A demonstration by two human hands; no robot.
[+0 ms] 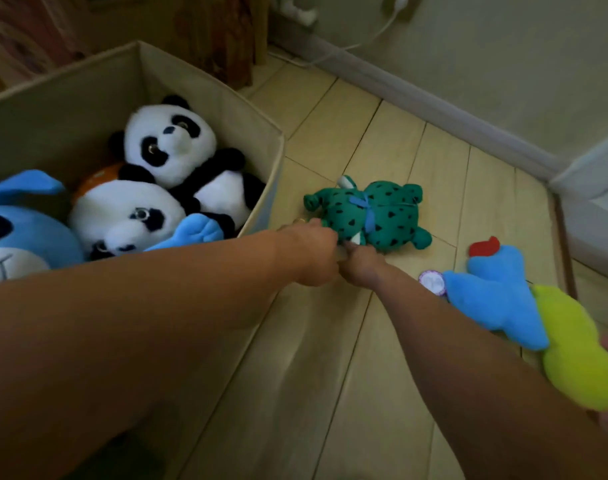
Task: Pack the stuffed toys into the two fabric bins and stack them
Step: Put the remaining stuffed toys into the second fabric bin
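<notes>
Roughly by size, biggest first:
Floor (382, 341): pale wood planks, running up to a light wall with a grey skirting board (434, 109).
Bin (271, 161): beige fabric, open-topped, standing on the floor at the left; its near right corner sits just beside the left hand.
Blue toy (21, 233): large, with a floppy ear, lying in the bin's near left part.
Pandas: one (174, 143) sits upright toward the bin's back right, a second (125, 213) lies in front of it, touching it; an orange toy (98, 178) shows between them and the blue toy.
Left hand (313, 251): reaches across the bin's corner to the green toy's near edge; fingers curled, apparently gripping it, though the grip itself is hidden.
Right hand (359, 268): just beside the left, touching it; fingers pinch the green toy's near edge.
Green toy (375, 213): spotted black, with a blue ribbon, lying on the floor right of the bin, outside it.
Blue-and-yellow toy (500, 299): on the floor at the right, apart from the green toy; a red piece at its far end, a yellow-green part (572, 351) at the near end.
Cable (364, 39): white, running along the wall at the top.
</notes>
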